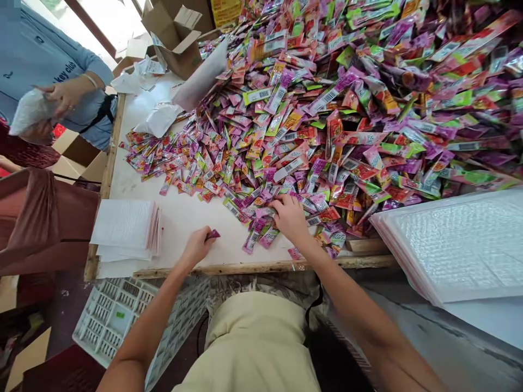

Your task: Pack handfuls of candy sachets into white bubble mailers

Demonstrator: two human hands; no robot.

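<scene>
A large heap of small colourful snack packets [286, 136], purple, red, orange and green with barcodes, covers the white table [183, 218]. My left hand [198, 246] is closed near the table's front edge, and the end of a purple packet [213, 234] sticks out from its fingers. At the near edge of the heap, my right hand [291, 219] reaches down with bent fingers among the packets, fingertips touching them. Whether it grips one is hidden. Several loose packets [254, 233] lie just left of that hand.
White padded envelopes lie stacked at the left [122, 223], with a larger pile [461, 245] at the right. Across the left corner a person [61, 81] holds a white bag [30, 115]. Open cardboard boxes [175, 41] stand behind; a plastic crate [118, 313] is below.
</scene>
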